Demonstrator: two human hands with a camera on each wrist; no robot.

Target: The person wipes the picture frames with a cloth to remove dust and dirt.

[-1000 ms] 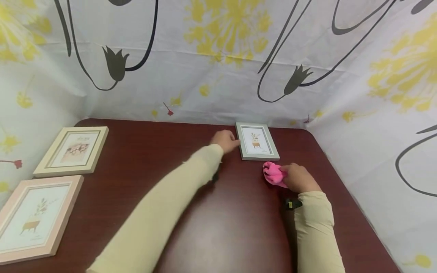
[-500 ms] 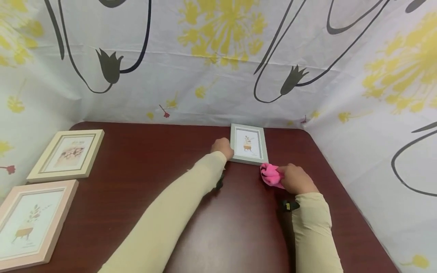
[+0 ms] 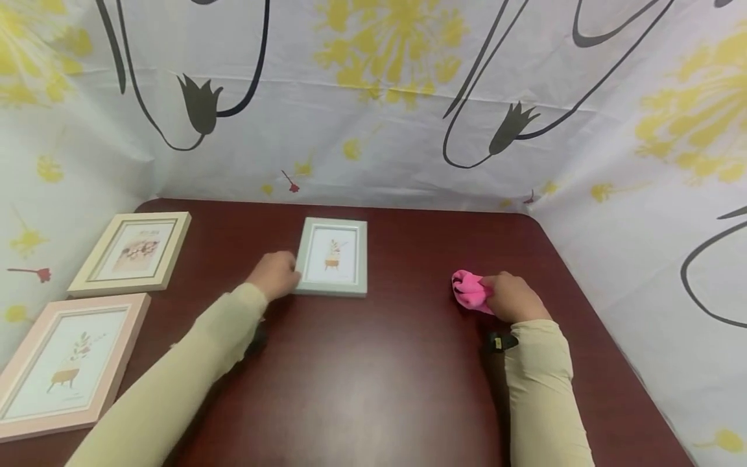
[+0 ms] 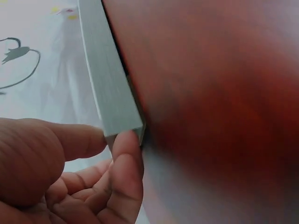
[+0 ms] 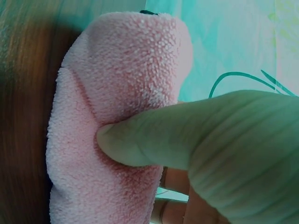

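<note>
A pale grey-green picture frame [image 3: 360, 259] with a potted-plant print lies near the back middle of the table. My left hand [image 3: 275, 275] grips its left side near the front corner. Thumb and fingers pinch the frame's edge [image 4: 110, 88] in the left wrist view. Farther right, my right hand [image 3: 516, 298] holds a bunched pink cloth [image 3: 469, 289] against the table. Its fuzzy folds [image 5: 126, 74] fill the right wrist view, the thumb pressing into them and other fingers partly hidden behind.
At the left side of the dark red-brown table [image 3: 362, 402] lie a cream picture frame [image 3: 177, 250] and, nearer, a larger pink picture frame [image 3: 117, 370]. A white flower-printed cloth wall [image 3: 373, 175] stands along the back and both sides.
My left hand took hold of the grey-green frame and slid it left from the back right to the back middle. The right hand with the pink cloth stays nearly in place.
</note>
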